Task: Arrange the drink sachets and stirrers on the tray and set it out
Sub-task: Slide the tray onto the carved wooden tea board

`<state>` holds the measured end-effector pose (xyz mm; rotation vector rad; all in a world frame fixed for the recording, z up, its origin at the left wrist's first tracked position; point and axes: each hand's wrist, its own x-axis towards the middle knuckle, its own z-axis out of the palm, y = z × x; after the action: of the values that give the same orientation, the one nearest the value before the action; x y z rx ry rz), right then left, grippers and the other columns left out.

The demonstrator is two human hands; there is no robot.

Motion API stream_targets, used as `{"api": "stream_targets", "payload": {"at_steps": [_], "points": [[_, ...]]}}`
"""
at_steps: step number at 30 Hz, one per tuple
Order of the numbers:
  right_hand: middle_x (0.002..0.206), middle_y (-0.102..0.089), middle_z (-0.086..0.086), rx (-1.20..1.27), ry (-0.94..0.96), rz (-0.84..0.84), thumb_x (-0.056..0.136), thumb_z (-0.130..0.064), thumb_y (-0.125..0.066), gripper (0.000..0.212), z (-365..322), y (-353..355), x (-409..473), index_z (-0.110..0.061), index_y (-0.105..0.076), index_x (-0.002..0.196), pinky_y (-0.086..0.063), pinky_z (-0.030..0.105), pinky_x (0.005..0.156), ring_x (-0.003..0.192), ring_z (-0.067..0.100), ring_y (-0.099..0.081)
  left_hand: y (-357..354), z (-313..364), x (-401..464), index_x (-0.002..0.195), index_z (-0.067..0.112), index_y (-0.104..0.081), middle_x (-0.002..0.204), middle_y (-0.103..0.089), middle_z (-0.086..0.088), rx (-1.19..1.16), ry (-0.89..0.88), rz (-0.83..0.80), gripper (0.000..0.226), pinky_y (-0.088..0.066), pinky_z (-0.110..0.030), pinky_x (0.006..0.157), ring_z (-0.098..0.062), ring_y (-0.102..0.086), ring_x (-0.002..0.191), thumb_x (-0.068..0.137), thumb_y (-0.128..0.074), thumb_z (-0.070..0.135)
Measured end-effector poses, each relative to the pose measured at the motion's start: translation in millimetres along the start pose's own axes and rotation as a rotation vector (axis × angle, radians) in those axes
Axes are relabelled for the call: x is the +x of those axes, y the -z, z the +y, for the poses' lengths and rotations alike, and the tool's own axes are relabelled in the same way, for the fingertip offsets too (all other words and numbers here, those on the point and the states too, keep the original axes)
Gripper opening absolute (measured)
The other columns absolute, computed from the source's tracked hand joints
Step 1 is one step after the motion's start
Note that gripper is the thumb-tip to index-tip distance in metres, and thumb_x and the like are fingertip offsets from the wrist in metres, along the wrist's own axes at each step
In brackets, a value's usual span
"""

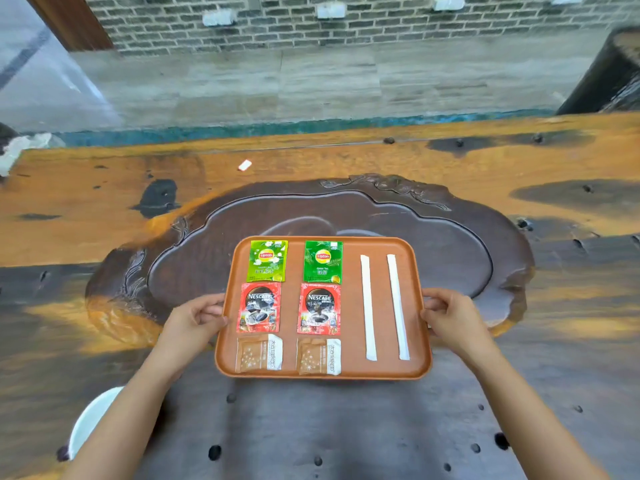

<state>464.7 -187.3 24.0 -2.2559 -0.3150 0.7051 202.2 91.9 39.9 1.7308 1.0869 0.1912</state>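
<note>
Your left hand [199, 315] and right hand [450, 317] each pinch a short edge of the tray [353, 370], which lies between them, long axis left-right, partly over the carved tea board [450, 237]. 6 sachets, 2 stirrers aligned. Fingers beneath the rim are hidden.

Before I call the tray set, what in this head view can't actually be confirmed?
- Fingers of the left hand and right hand: tips curl under the tray rim, so the grip is hidden.
- Whether the tray is lifted or resting: cannot tell.
- Small print on the brown sachets: too blurred.
- White round object: covered by the left forearm.
- White scrap: too small.
</note>
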Motion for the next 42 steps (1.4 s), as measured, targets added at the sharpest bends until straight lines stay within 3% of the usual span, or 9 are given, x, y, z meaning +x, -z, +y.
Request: {"api": "stream_targets", "payload": {"at_steps": [6, 9, 14, 18, 24, 27, 34, 38, 42], "points": [[0.079, -0.063, 0.003, -0.088, 0.076, 0.071, 0.08, 0.001, -0.051, 0.033, -34, -23, 81, -0.018, -0.071, 0.098, -0.054, 0.04, 0.081, 0.088, 0.036, -0.066, 3, 13, 83, 0.109, 0.011, -0.067, 0.088, -0.067, -0.018, 0.03, -0.022, 0.027, 0.035, -0.052, -0.036, 0.081, -0.025, -0.062, 0.081, 0.081, -0.058, -0.009], [0.08, -0.063, 0.004, -0.079, 0.071, 0.089, 0.081, 0.002, -0.049, 0.033, -37, -33, 110, -0.016, -0.072, 0.098, -0.055, 0.052, 0.083, 0.09, 0.038, -0.066, 0, 11, 113, 0.108, 0.012, -0.066, 0.083, -0.065, -0.013, 0.027, -0.033, 0.02, 0.036, -0.055, -0.026, 0.07, -0.023, -0.061, 0.075, 0.081, -0.057, -0.011], [0.065, -0.06, -0.007, -0.095, 0.041, 0.1, 0.078, 0.001, -0.05, 0.035, -38, -41, 133, -0.019, -0.071, 0.098, -0.056, 0.051, 0.082, 0.086, 0.034, -0.067, -9, 3, 140, 0.11, 0.012, -0.065, 0.085, -0.065, -0.017, 0.045, -0.035, 0.019, 0.037, -0.054, -0.016, 0.061, -0.026, -0.062, 0.077, 0.082, -0.056, -0.011], [0.069, -0.063, -0.002, -0.117, 0.019, 0.095, 0.079, 0.002, -0.048, 0.036, -37, -44, 138, -0.019, -0.071, 0.098, -0.056, 0.05, 0.083, 0.086, 0.034, -0.067, -15, -3, 149, 0.111, 0.011, -0.065, 0.088, -0.067, -0.02, 0.06, -0.018, -0.009, 0.037, -0.057, -0.028, 0.07, -0.028, -0.064, 0.078, 0.082, -0.057, -0.01], [0.074, -0.065, 0.001, -0.144, 0.005, 0.081, 0.08, 0.002, -0.05, 0.033, -33, -42, 137, -0.017, -0.07, 0.099, -0.056, 0.052, 0.081, 0.085, 0.034, -0.066, -18, -13, 149, 0.106, 0.02, -0.067, 0.071, -0.073, -0.003, 0.047, 0.001, -0.015, 0.037, -0.057, -0.019, 0.063, -0.02, -0.067, 0.073, 0.082, -0.059, -0.007], [0.079, -0.067, 0.004, -0.166, 0.0, 0.066, 0.081, 0.0, -0.048, 0.034, -33, -41, 135, -0.017, -0.07, 0.101, -0.056, 0.052, 0.081, 0.088, 0.034, -0.066, -18, -16, 149, 0.098, 0.034, -0.068, 0.064, -0.073, 0.005, 0.07, 0.011, 0.001, 0.043, -0.057, -0.027, 0.067, -0.016, -0.067, 0.071, 0.081, -0.058, -0.005], [0.088, -0.069, 0.01, -0.21, 0.003, 0.074, 0.083, -0.001, -0.047, 0.036, -36, -41, 133, -0.014, -0.068, 0.108, -0.055, 0.052, 0.085, 0.089, 0.036, -0.066, -20, -17, 150, 0.113, 0.027, -0.067, 0.065, -0.074, 0.004, 0.103, 0.042, 0.008, 0.041, -0.056, -0.023, 0.065, -0.009, -0.069, 0.072, 0.082, -0.059, 0.002], [0.093, -0.071, 0.013, -0.248, 0.022, 0.121, 0.085, -0.001, -0.046, 0.036, -36, -44, 129, -0.014, -0.067, 0.111, -0.053, 0.041, 0.085, 0.09, 0.038, -0.065, -24, -20, 144, 0.113, 0.029, -0.066, 0.064, -0.072, -0.001, 0.11, 0.023, 0.048, 0.04, -0.056, -0.04, 0.081, -0.014, -0.068, 0.075, 0.083, -0.058, 0.005], [0.097, -0.072, 0.015, -0.267, 0.052, 0.184, 0.086, -0.001, -0.045, 0.036, -36, -49, 123, -0.014, -0.066, 0.112, -0.048, 0.035, 0.078, 0.096, 0.038, -0.061, -25, -20, 140, 0.114, 0.029, -0.066, 0.061, -0.071, 0.005, 0.105, 0.015, 0.06, 0.038, -0.054, -0.041, 0.086, -0.01, -0.066, 0.078, 0.084, -0.058, 0.007]]}}
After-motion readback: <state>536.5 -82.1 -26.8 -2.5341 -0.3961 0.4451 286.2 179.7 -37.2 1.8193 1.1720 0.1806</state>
